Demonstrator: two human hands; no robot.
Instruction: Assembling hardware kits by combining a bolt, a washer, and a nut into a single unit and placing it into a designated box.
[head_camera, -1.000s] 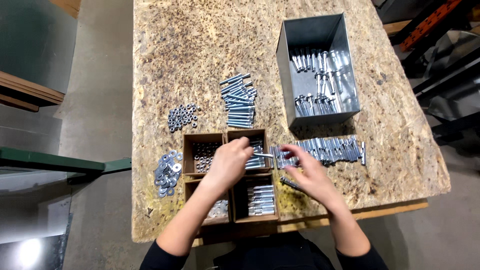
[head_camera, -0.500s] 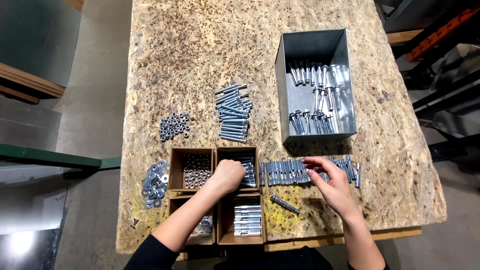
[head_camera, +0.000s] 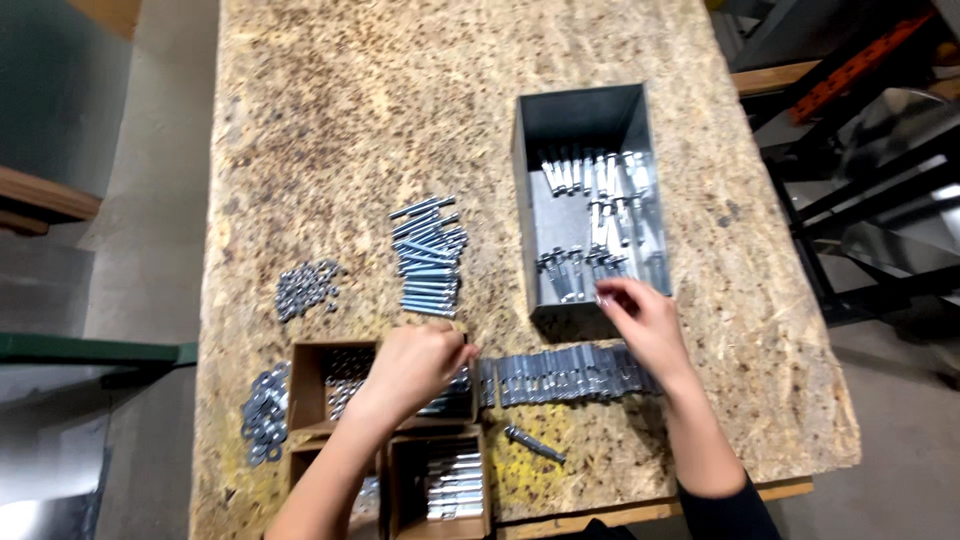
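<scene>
My left hand (head_camera: 415, 365) is curled over the upper right compartment of a cardboard divider box (head_camera: 303, 385), fingertips down among the metal parts inside; what it grips is hidden. My right hand (head_camera: 640, 322) is at the near end of a grey metal bin (head_camera: 528, 200). Its fingers are pinched on a small bright metal part just above the bolts lying in the bin (head_camera: 580, 270). Between my hands, a row of grey metal sleeves (head_camera: 560, 375) lies on the chipboard table (head_camera: 400, 110).
A stack of long bolts (head_camera: 428, 258) lies left of the bin. A heap of nuts (head_camera: 305, 288) and a pile of washers (head_camera: 262, 415) sit at the left. One loose bolt (head_camera: 535, 443) lies near the front edge. A metal rack (head_camera: 850, 70) stands to the right.
My right hand left the row of sleeves and moved up to the bin's near end. My left hand stayed over the cardboard box. The camera came closer.
</scene>
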